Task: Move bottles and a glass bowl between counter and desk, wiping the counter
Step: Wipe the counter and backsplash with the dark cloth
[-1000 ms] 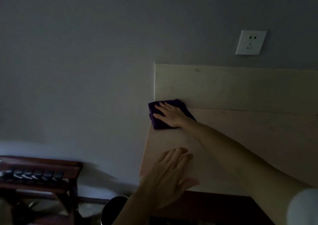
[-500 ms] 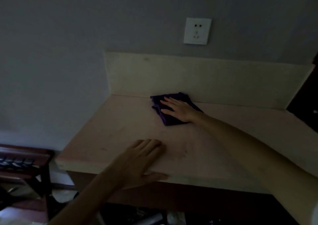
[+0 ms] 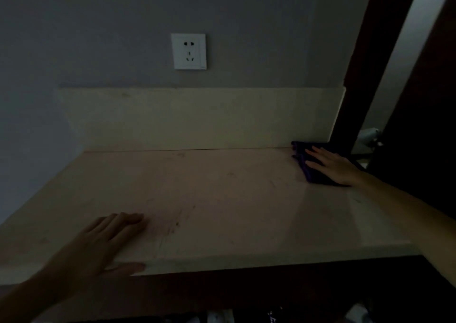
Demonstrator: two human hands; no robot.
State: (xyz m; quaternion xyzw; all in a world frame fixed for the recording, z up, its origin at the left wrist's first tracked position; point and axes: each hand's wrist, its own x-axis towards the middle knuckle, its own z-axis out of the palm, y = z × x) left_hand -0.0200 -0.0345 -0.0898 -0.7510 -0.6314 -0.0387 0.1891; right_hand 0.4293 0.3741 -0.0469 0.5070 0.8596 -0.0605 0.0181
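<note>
The room is dim. A pale beige counter (image 3: 209,199) with a low backsplash fills the middle of the head view. My right hand (image 3: 330,164) lies flat, fingers stretched, pressing a folded purple cloth (image 3: 302,159) onto the counter's far right corner by the backsplash. My left hand (image 3: 103,243) rests palm down on the counter's front edge at the left, fingers together, thumb over the edge, holding nothing. No bottle or glass bowl shows on the counter.
A white wall socket (image 3: 189,51) sits above the backsplash. A dark wooden frame (image 3: 365,63) rises right of the counter, with a lit gap beyond it. Dark cabinet space lies under the front edge, with pale objects low down.
My right hand has slid the purple cloth along the backsplash from the far left corner to the far right corner. The view has turned right. My left hand stays at the front edge.
</note>
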